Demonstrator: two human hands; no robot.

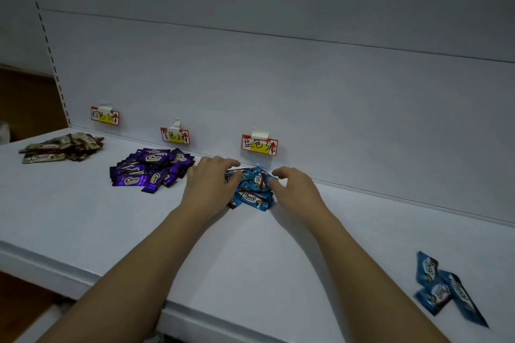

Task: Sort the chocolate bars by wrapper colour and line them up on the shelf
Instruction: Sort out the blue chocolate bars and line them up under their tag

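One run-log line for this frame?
stage: gathering blue pile | left hand: on pile | right hand: on pile | loose blue bars: unsorted, far right

Shelf (111, 220): plain white, back panel the same. Far left corner: pile of bars (62, 146) in olive-green and brown wrappers. Beside it: purple bars (150, 168), glossy violet with white "Choco" lettering. Mid back edge: blue bars (252, 192), bright blue with brown and white print. Near right front edge: loose blue bars (446, 287), same pattern. Three price tags (259, 145): red border, white and yellow fields, black handwriting, red arrow.
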